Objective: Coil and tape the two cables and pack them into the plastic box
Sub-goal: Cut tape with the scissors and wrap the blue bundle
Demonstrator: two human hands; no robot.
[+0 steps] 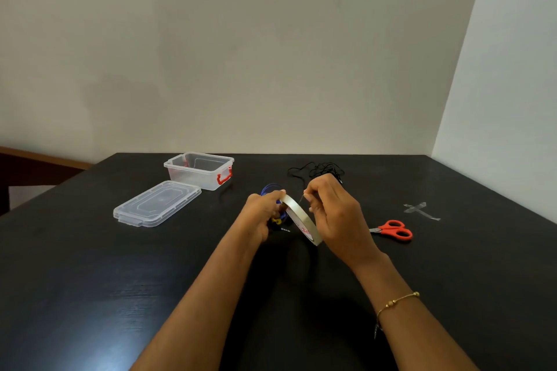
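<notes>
Gripping a coiled blue cable (269,191) in a closed fist, the left hand (261,214) is hovering just above the black table (90,280), its thumb also pressing on the near rim of a roll of clear tape (301,220). The right hand (334,214) is pinching what looks like the tape's free end between thumb and forefinger, right beside the roll, with the other fingers curled behind it. A gold bracelet (398,301) is circling that wrist. Beyond the roll, a loose black cable (316,169) is lying in a tangle on the table. Left of the roll and farther back, the clear plastic box (199,170) with red latches is sitting open, its lid (156,203) lying flat just in front of it. Right of the roll, red-handled scissors (393,229) are resting on the table, and farther right two strips of tape (420,210) are stuck down in a cross.
</notes>
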